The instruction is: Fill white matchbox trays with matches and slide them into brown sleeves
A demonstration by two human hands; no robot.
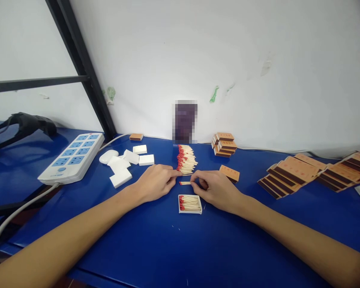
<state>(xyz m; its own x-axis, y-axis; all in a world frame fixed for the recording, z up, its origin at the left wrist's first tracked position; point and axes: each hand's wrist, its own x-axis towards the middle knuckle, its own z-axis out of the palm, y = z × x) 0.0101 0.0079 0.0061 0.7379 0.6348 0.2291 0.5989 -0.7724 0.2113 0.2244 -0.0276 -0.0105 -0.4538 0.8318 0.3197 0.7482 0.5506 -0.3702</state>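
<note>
A pile of red-tipped matches (186, 159) lies on the blue table (156, 248) near the wall. My left hand (154, 183) rests just left of the pile, fingers curled, fingertips touching its near edge. My right hand (216, 189) pinches one end of a few matches (184, 183) lying between the two hands. Below them sits an open white matchbox tray (190, 204) partly filled with matches. An orange matchbox sleeve (229, 173) lies just behind my right hand.
Several white trays (129, 162) lie at the left beside a white power strip (73, 157) with its cable. A stack of orange sleeves (224, 144) stands by the wall. Rows of matchboxes (291, 172) spread at the right. A black frame (87, 80) leans at the back left.
</note>
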